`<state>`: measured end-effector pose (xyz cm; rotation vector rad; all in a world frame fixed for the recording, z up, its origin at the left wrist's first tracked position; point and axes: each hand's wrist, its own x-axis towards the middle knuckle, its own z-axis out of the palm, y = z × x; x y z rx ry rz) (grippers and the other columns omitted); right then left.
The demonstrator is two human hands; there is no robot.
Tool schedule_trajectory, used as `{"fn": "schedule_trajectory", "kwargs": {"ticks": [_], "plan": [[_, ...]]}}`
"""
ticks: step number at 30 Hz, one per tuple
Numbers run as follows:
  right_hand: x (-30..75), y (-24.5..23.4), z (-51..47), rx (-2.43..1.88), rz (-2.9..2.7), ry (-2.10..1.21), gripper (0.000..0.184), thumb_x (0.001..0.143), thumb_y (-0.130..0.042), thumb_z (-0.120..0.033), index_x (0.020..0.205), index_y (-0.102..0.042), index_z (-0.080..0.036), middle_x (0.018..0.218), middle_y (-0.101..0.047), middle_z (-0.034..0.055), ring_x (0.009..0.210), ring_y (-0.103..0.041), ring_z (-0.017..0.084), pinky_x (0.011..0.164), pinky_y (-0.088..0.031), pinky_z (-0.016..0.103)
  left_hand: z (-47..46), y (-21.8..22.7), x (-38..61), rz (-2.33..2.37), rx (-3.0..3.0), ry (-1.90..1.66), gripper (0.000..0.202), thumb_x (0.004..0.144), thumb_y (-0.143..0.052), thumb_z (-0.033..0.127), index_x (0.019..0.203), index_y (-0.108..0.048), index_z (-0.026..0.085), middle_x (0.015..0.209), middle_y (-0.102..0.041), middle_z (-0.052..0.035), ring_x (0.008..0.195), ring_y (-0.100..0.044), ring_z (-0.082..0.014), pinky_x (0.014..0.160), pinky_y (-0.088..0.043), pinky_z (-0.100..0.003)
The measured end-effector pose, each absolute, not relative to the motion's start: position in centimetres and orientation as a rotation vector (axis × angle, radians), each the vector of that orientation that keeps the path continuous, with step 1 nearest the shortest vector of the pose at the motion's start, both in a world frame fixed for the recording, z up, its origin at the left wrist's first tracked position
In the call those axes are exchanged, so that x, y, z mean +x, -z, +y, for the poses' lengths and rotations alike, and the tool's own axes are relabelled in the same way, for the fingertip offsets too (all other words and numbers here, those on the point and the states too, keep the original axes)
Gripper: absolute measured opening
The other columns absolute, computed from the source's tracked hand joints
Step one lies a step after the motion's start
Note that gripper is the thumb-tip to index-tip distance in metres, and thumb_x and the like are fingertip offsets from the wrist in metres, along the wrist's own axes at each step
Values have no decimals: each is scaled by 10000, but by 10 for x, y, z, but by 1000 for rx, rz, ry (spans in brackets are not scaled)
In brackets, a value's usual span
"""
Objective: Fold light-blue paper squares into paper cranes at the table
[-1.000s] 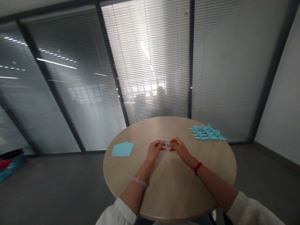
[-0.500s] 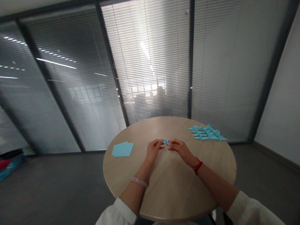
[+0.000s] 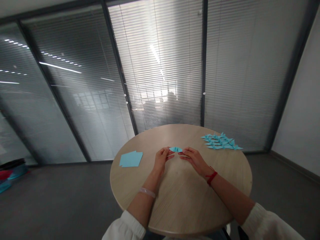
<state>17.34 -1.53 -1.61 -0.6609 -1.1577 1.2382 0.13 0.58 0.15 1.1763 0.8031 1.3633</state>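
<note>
The left hand (image 3: 160,159) and right hand (image 3: 194,159) each have a pinching grip on one end of the folded blue paper (image 3: 176,149), over the far middle of the surface (image 3: 182,200), and pulling too hard could rip it.

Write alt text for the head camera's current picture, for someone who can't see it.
A person's left hand and right hand hold a small folded blue paper between them at a round table. Flat blue sheets lie on its left, folded paper figures at far right; blinds hang behind.
</note>
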Motion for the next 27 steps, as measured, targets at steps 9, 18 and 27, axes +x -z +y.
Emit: {"fn": "schedule_trajectory", "kwargs": {"ticks": [9,18,27], "plan": [[174,20,-12,-675,-1141,-1228,293,680,-693,-450,707,-546,-198,801,-658,50,850,-653,223,820,-510,371,6,-1,1,722,1045,-1283,222,782,-628,324,826,-602,108,892,-690,-133,811,-662,-170,789,-530,-291],[168,22,-5,-894,-1273,-1077,299,630,-703,-417,743,-556,-183,644,-634,5,583,-606,146,540,-501,262,8,1,7,866,1364,-1295,363,712,-645,470,790,-600,119,751,-658,-70,743,-644,-177,647,-556,-297],[170,27,-5,-1100,-1473,-796,159,728,-582,-343,703,-581,-186,545,-587,-18,487,-535,124,487,-397,232,-4,3,11,1045,1976,-1299,259,817,-514,396,966,-582,196,772,-636,-30,701,-599,-147,586,-490,-237]]}}
